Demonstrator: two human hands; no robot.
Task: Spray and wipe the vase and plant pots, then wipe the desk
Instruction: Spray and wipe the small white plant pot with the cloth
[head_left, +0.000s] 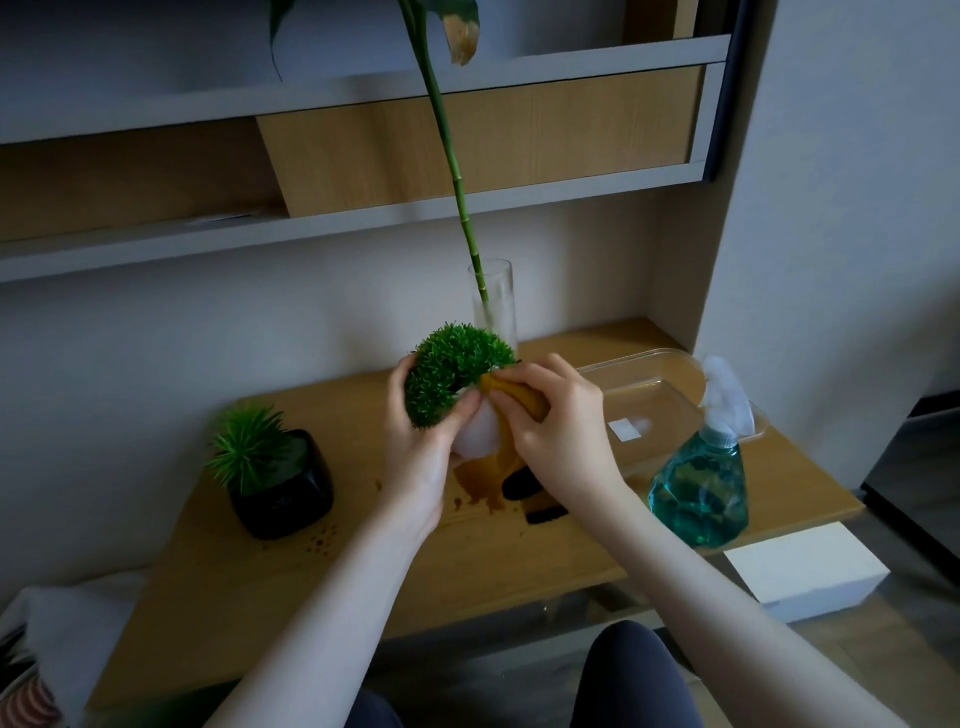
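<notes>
Fingers (470, 402) of your left hand (415, 441) curl round the smooth white pot (478, 441) with its mossy green dome, held above the wooden bench (415, 561), while your right hand (556, 431) pinches a soft mustard cloth (514, 402) against the pot's side. Behind stands a clear glass vase (493, 306) holding a jointed green stem; left sits a glossy black pot (283, 491) of spiky leaves, right a blue spray bottle (701, 493) and what looks like a clear plastic tray (649, 395).

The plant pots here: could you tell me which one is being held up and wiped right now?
The white pot with the round green tuft: left hand holds it while right hand presses the yellow cloth on it. The black pot stands untouched.
</notes>
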